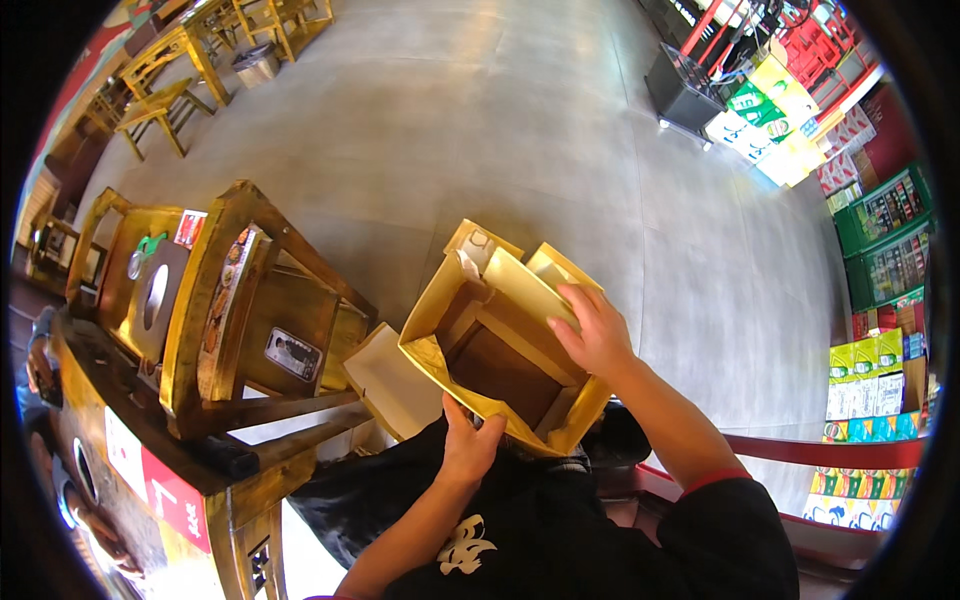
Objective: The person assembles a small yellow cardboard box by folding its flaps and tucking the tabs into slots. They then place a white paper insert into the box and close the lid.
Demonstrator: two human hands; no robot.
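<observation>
An open cardboard box [515, 385], yellow outside and brown within, is in front of my body with its flaps spread outward. I see no contents in the visible part of its inside. My left hand [470, 440] grips the near left wall, thumb and fingers closed at the rim. On the far right side, my right hand [595, 335] holds the wall, its fingers bent over the upper edge. One wide flap [395, 380] sticks out to the left, close to a wooden chair.
To the left, a phone [293, 354] lies on a wooden chair seat [265, 315]. A wooden table [190, 480] is at the lower left. Green crates [880, 235] and stacked cartons [865, 380] line the right side. Far left are a wooden stool [160, 105] and a bin [255, 65].
</observation>
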